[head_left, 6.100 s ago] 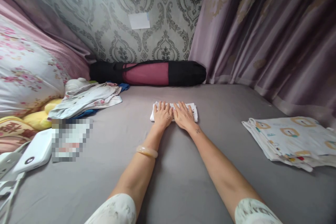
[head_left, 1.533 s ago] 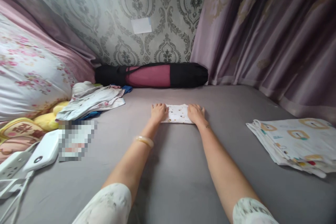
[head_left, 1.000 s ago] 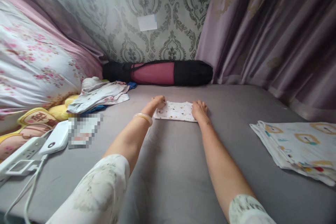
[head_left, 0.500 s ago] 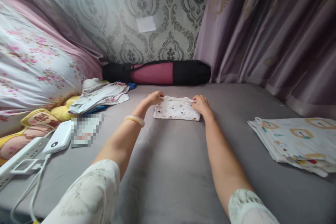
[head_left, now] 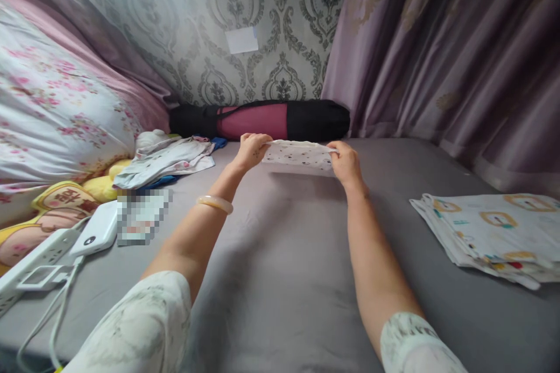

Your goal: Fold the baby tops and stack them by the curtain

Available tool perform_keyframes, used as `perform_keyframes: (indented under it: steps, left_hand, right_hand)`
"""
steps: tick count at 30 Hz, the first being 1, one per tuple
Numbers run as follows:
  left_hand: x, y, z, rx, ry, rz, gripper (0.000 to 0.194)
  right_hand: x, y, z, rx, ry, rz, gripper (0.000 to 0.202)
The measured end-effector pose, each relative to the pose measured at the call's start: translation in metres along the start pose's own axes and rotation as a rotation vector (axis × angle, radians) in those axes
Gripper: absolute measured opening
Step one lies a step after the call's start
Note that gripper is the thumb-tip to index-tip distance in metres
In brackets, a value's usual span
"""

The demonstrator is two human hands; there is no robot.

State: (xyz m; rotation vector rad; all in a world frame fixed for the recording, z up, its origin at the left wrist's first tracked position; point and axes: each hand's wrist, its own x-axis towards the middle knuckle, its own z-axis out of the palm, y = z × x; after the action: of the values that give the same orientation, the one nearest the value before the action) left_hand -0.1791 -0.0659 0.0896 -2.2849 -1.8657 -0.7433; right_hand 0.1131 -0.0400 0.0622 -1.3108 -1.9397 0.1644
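A small white folded baby garment (head_left: 298, 155) with a scattered dark print is stretched between my hands, lifted off the grey sheet (head_left: 280, 280), with its shadow beneath. My left hand (head_left: 254, 150) pinches its upper left corner; a pale bangle (head_left: 215, 204) circles that forearm. At the upper right corner, my right hand (head_left: 347, 163) grips it with closed fingers. The cloth's upper edge is pulled nearly straight, and its lower edge is blurred.
To the right lies a stack of folded printed cloths (head_left: 494, 227). Rumpled clothes (head_left: 168, 163), a white power bank (head_left: 96, 226) and a power strip (head_left: 41, 256) are on the left. A black and maroon roll bag (head_left: 254, 121) lies along the wall.
Both hands have risen from the sheet with the garment between them, and it has moved up and away. It lay flat on the bed before.
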Motion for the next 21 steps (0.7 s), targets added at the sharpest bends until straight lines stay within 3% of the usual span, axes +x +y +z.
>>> perform_keyframes:
  steps: [6,15,18,21]
  left_hand:
    - [-0.04,-0.006,0.022,0.076,-0.23,0.144,0.036]
    - [-0.081,-0.007,0.028,0.045,-0.395,0.197,0.036]
    - [-0.083,-0.002,0.027,0.038,-0.466,0.136,0.037]
    - [-0.08,0.01,0.025,0.038,-0.391,0.033,0.039]
  right_hand:
    - [-0.007,0.007,-0.004,0.009,-0.422,0.07,0.03]
    - [-0.01,0.009,-0.014,0.044,-0.84,0.102,0.026]
    - [-0.011,0.008,-0.015,0.128,-0.907,0.107,0.018]
    - [-0.01,0.001,-0.008,0.155,-0.81,0.097,0.017]
